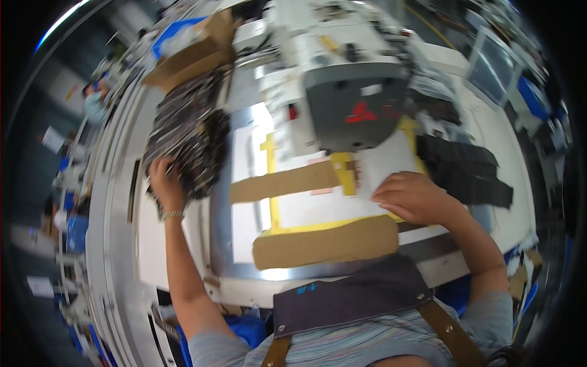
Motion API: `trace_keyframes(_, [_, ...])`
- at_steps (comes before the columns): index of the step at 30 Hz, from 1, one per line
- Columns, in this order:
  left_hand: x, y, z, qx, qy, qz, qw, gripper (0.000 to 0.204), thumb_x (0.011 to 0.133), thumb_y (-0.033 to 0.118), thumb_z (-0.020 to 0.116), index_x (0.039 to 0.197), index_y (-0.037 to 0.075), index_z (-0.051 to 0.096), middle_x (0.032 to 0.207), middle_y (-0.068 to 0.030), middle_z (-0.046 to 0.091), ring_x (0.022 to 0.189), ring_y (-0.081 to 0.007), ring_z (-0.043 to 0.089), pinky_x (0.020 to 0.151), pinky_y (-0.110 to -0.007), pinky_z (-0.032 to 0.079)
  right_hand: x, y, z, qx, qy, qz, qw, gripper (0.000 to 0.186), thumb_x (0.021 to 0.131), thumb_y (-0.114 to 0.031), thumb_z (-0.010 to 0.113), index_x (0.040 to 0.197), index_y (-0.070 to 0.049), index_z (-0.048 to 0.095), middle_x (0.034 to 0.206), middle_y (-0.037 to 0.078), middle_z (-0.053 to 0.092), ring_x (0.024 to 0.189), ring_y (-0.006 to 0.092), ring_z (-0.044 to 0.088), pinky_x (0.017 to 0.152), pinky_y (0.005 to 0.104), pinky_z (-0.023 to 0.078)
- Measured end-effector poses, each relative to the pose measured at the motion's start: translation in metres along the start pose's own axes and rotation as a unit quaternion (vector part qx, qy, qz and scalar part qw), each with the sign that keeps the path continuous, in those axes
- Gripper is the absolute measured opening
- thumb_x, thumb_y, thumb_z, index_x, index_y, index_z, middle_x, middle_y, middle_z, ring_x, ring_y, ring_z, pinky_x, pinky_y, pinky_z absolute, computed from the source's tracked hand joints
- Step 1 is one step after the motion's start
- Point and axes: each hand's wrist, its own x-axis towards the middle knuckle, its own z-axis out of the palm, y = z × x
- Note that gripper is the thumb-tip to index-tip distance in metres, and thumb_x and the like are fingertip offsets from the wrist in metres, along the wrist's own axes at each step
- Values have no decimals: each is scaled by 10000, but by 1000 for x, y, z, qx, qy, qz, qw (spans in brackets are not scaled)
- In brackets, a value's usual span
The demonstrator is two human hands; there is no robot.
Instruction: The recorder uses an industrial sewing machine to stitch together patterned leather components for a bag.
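Observation:
My left hand (165,183) rests at the near left edge of a pile of dark, shiny pieces (189,131) that look wrapped in clear film. Its fingers are a little apart, and no separate piece shows lifted in them. Over the right part of a white sheet with yellow edging (302,211) is my right hand (413,197). The fingers there are pressed together, pointing left, with nothing visible in them. Left of these fingers, a yellow piece (345,177) lies beneath the machine head (354,104). One brown strip (284,182) crosses the sheet; another brown strip (324,243) lies along its near edge.
Dark folded fabric pieces (465,168) lie on the table's right side. An open cardboard box (195,52) stands behind the pile at the far left. The grey and white machine takes up the back middle, and a screen (494,66) stands at the far right.

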Motion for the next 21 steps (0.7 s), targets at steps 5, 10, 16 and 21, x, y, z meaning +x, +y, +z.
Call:
trace_keyframes(5, [2, 11, -6, -52, 97, 33, 993, 150, 930, -50, 685, 1073, -3, 686, 1134, -146, 738, 1073, -317, 687, 965, -405, 530, -5, 9, 7, 13, 20, -28, 999, 253, 1024, -258, 605, 1093, -66, 754, 1099, 108, 737, 1062, 309, 679, 920, 447, 538])
trace_keyframes(10, [18, 96, -45, -203, -1, 24, 979, 68, 980, 0, 657, 1046, -17, 664, 952, -129, 685, 875, -250, 666, 829, -327, 533, 19, -11, 5, 108, 116, 20, 987, 342, 1023, -304, 629, 1211, -36, 729, 1173, 153, 730, 1103, 308, 693, 935, 441, 549])
trace_keyframes(16, [-15, 259, -74, -286, -293, 129, 903, 189, 853, -71, 742, 1026, -12, 694, 841, -111, 681, 743, -247, 665, 739, -337, 531, 48, -49, 11, 373, 89, 40, 923, 463, 996, -328, 712, 1328, -9, 659, 1132, 209, 717, 981, 289, 717, 894, 383, 562])
trace_keyframes(21, [-28, 304, -66, -352, -334, 101, 868, 276, 825, -1, 816, 1079, 19, 710, 834, -119, 701, 741, -251, 682, 676, -337, 515, 38, -44, 20, 273, 15, 95, 957, 229, 882, -176, 779, 1060, -33, 761, 874, 86, 718, 736, 217, 656, 665, 365, 484])
